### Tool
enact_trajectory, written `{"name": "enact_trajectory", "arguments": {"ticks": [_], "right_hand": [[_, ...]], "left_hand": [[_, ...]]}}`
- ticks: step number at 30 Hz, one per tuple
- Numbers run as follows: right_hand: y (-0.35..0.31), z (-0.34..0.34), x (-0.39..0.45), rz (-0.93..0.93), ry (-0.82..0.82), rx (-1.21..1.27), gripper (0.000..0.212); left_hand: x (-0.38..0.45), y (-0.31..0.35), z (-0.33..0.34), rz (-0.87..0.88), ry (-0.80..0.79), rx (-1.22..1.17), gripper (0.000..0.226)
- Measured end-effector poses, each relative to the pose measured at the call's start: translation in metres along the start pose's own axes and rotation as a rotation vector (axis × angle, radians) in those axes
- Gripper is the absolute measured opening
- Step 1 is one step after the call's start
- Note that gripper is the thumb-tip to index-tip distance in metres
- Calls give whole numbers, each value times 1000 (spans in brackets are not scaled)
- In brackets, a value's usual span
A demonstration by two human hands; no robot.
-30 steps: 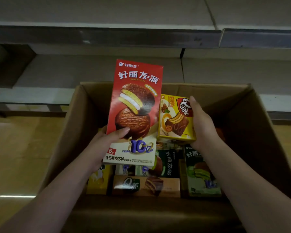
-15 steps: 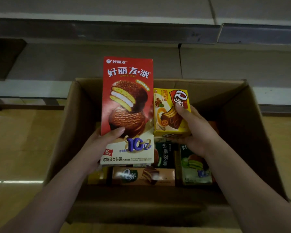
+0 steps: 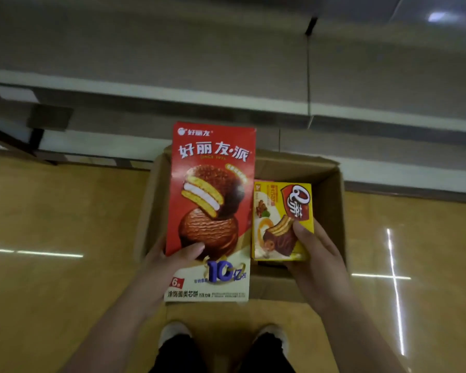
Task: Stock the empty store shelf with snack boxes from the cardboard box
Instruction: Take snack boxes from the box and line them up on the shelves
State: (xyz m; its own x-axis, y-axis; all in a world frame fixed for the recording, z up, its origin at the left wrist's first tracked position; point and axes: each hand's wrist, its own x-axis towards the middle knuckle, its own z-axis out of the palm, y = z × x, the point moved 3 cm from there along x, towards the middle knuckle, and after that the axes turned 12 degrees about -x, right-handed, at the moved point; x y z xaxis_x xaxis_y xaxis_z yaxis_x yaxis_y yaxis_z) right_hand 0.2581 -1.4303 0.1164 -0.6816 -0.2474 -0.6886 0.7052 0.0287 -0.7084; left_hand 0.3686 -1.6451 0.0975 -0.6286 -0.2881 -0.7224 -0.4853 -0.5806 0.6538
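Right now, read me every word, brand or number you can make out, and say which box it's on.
Red box, held by the left hand:
"好丽友" logo, top corner
"好丽友·派"
"SINCE", year blurred
"10亿枚"
"6", bottom left
"涂饰蛋类芯饼"
Fine print beside and above that: too small to read.

Yellow box, held by the right hand:
"Q蒂"
"2", top left corner, blurred
Orange banner text: blurred.

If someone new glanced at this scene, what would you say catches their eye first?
The tall red snack box with its chocolate pie picture dominates the centre, held upright by the left hand, thumb across its front. Beside it on the right, a smaller yellow snack box sits in the grip of the right hand. Both are raised above the open cardboard box on the glossy tan floor, with grey shelves beyond.
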Motion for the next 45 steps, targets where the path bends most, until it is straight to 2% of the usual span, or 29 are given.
{"name": "enact_trajectory", "arguments": {"ticks": [2,3,6,8,12,14,18,22,25,28,30,35,39,45], "right_hand": [[-34,10,-34,0,-32,-39,76],[-47,15,-47,4,-52,-46,78],[-92,30,-96,-18,-75,-16,51],[-121,38,-123,-53,-106,2,45],[-171,50,-181,-145,-174,69,59],[-191,53,-204,-195,-185,83,56],[-231,65,-244,-311,-201,88,56],[-272,71,-275,-419,-214,132,51],[-306,73,-295,-532,-179,135,72],[-353,79,-320,-667,-157,148,71],[-389,87,-339,-759,-148,145,83],[-453,110,-384,-926,-151,179,55],[-473,124,-412,-970,-181,221,51],[-479,142,-423,-964,-255,228,52]], "left_hand": [[-39,34,9,13,-26,-7,114],[-54,46,13,12,-38,-12,111],[-100,94,24,57,-41,10,113],[-125,122,27,85,-39,10,118],[-182,176,43,160,-92,50,107],[-205,197,51,191,-109,71,100],[-238,236,67,294,-137,46,115],[-264,278,85,405,-198,31,114],[-287,309,104,509,-267,33,108],[-313,353,128,594,-361,49,95],[-331,390,141,693,-396,43,83],[-389,469,159,895,-463,90,71],[-423,499,158,970,-469,108,81],[-446,506,141,1038,-413,141,79]]}}
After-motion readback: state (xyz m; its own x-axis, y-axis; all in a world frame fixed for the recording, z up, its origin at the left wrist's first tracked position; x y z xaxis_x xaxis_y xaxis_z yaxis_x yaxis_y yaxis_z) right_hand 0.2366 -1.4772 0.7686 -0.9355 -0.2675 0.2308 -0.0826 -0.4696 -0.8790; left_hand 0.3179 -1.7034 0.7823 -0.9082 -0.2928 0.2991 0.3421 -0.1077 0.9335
